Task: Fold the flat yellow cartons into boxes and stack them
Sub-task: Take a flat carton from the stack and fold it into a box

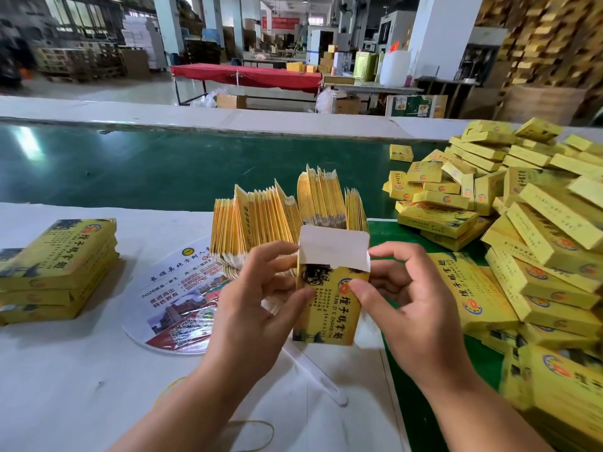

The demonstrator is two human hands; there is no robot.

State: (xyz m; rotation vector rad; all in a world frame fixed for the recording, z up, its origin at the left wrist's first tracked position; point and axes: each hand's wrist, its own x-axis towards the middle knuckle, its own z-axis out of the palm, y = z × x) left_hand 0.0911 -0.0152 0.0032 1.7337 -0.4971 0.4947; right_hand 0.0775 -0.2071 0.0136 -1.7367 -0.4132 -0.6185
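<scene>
A yellow carton (329, 308) with black characters stands upright between my two hands, its white top flap (332, 247) raised. My left hand (257, 298) grips the carton's left side, thumb on its front. My right hand (404, 298) pinches the right side, thumb on the front and fingers near the flap's corner. Behind it, several flat yellow cartons (280, 216) stand on edge in a fanned row. A big loose heap of folded boxes (528, 223) lies to the right.
A short stack of larger flat yellow packs (62, 265) lies at the left on the white table (81, 370). A round printed plastic fan (182, 298) lies under my left hand. The green conveyor belt (163, 164) runs across behind. A rubber band (261, 432) lies near my forearms.
</scene>
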